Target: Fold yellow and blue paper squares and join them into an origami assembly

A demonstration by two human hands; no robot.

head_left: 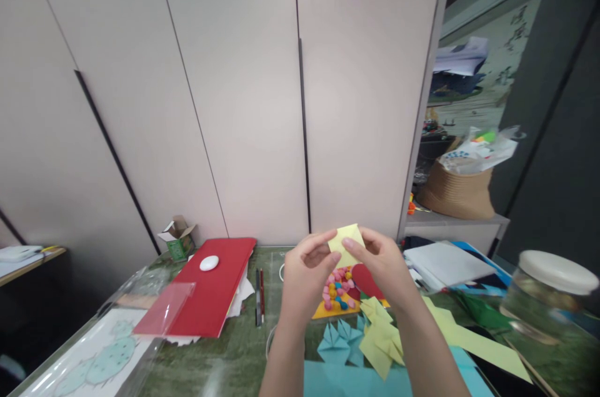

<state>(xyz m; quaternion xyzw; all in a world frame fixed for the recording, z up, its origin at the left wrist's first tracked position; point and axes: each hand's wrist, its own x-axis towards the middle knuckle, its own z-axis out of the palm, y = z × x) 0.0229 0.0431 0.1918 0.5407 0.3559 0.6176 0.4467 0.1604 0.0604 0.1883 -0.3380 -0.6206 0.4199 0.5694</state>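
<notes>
On the green desk (pixel 225 353), a flat red paper folder (pixel 210 287) lies at ten o'clock, pushed aside, leaving the middle free. At six o'clock sit folded yellow and blue paper shapes (pixel 370 337). Above them, both hands pinch a small pale-yellow paper square (pixel 345 242) — left hand (pixel 307 275) and right hand (pixel 382 266) closed on opposite edges, lifted for creasing.

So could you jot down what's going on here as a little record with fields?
left hand: pinching the yellow paper square
right hand: pinching the same square
below the hands: folded yellow pieces, folded blue pieces, coloured beads
left side: red folder with a white oval object on it
right side: lidded glass jar
</notes>
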